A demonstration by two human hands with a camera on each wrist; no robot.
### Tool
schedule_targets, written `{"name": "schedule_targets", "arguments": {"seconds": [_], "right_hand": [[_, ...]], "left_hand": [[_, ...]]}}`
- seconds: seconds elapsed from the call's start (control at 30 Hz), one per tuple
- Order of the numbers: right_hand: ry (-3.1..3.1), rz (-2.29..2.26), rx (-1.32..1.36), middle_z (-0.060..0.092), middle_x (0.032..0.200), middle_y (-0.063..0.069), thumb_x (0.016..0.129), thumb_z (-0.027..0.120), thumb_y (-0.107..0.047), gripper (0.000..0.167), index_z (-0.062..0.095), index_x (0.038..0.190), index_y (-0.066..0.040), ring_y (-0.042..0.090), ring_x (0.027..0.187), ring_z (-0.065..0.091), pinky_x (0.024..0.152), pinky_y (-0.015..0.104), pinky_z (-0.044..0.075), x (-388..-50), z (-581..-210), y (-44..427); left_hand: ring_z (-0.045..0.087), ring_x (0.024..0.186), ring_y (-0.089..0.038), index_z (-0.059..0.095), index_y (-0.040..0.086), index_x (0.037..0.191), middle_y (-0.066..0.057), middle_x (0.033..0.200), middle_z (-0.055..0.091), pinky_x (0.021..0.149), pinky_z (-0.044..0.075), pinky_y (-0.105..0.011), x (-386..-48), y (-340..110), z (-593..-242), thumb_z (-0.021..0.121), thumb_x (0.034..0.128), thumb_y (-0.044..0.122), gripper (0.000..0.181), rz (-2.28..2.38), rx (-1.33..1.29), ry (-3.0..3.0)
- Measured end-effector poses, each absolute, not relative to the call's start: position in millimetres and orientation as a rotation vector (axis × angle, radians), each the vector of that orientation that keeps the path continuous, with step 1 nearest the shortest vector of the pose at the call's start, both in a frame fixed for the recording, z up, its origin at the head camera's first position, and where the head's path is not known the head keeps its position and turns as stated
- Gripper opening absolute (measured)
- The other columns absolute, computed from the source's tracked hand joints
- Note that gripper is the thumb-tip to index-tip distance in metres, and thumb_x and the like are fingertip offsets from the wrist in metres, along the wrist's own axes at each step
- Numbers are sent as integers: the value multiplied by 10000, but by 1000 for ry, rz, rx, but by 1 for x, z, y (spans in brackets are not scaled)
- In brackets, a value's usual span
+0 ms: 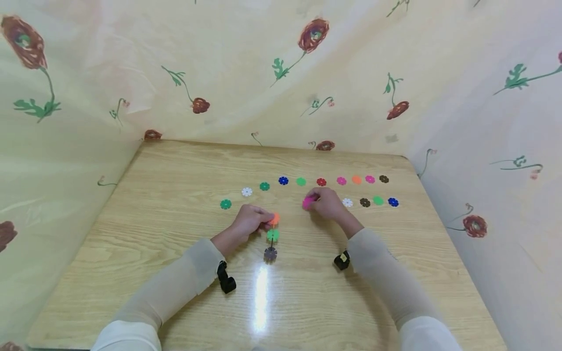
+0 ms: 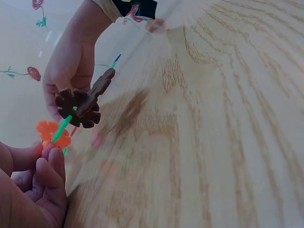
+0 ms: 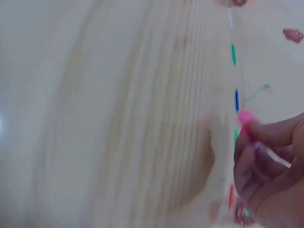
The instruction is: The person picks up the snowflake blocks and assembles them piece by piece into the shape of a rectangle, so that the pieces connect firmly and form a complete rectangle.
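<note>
My left hand (image 1: 249,220) pinches an orange flower-shaped plastic disc (image 1: 274,219) between thumb and fingers. Joined to it in a short chain are a light green disc (image 1: 273,235) and dark brown notched pieces (image 1: 270,254). Seen from the left wrist, two brown discs (image 2: 71,104) cross each other, and the green one shows edge-on beside the orange disc (image 2: 46,128). Further right, my right hand (image 1: 327,204) holds a pink disc (image 1: 308,203) by its edge, apart from the chain. The right wrist view is blurred, with the pink disc (image 3: 246,117) at the fingertips.
Loose discs lie behind the hands, including a blue disc (image 1: 283,181) and a red disc (image 1: 321,182). A white disc (image 1: 347,202) and several others lie right of my right hand. A green disc (image 1: 226,204) is at the left. Flowered cloth (image 1: 246,73) surrounds the wooden table (image 1: 175,170).
</note>
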State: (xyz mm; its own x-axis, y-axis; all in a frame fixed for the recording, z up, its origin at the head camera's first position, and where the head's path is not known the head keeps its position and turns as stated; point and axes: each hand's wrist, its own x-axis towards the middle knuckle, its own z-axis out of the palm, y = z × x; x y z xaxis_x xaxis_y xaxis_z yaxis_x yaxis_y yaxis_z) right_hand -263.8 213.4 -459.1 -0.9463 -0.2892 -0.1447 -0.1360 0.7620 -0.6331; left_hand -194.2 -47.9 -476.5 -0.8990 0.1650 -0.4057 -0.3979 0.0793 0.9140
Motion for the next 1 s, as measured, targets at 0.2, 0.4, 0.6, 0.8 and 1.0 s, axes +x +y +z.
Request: {"name": "schedule_targets", "arguments": {"seconds": [0.2, 0.4, 0.6, 0.8, 1.0], "right_hand": [[2593, -1150, -539, 699, 977, 34, 944, 678, -32, 112, 750, 998, -98, 229, 962, 633, 895, 409, 539, -258, -464, 178], [2542, -1159, -699, 711, 933, -5, 944, 651, 37, 177, 736, 921, -116, 191, 942, 648, 888, 393, 549, -257, -467, 156], [2515, -1143, -806, 723, 928, 0, 936, 633, 88, 211, 743, 926, -91, 171, 924, 664, 872, 355, 563, -255, -466, 149], [2482, -1141, -927, 730, 940, 23, 912, 640, 125, 217, 749, 944, -59, 181, 923, 678, 863, 333, 576, -254, -465, 147], [2493, -1131, -1105, 735, 919, 37, 887, 649, 156, 229, 755, 927, -43, 186, 893, 691, 831, 315, 586, -256, -464, 146]], "left_hand": [[652, 619, -119, 763, -30, 1003, -93, 755, 729, 499, 478, -194, -196, -46, -478, 707, 951, 116, 164, 1834, -223, 1982], [654, 625, -125, 763, -27, 1010, -99, 769, 732, 495, 467, -197, -196, -46, -474, 679, 967, 88, 149, 1807, -241, 1985], [647, 615, -123, 766, -19, 983, -94, 757, 729, 490, 460, -202, -197, -45, -475, 674, 965, 84, 139, 1805, -248, 1994], [634, 602, -120, 770, -5, 948, -77, 725, 716, 486, 455, -203, -196, -45, -472, 681, 951, 86, 127, 1781, -234, 2021], [591, 568, -118, 765, -8, 904, -57, 678, 687, 476, 449, -204, -195, -44, -469, 671, 926, 68, 123, 1766, -222, 2049]]}}
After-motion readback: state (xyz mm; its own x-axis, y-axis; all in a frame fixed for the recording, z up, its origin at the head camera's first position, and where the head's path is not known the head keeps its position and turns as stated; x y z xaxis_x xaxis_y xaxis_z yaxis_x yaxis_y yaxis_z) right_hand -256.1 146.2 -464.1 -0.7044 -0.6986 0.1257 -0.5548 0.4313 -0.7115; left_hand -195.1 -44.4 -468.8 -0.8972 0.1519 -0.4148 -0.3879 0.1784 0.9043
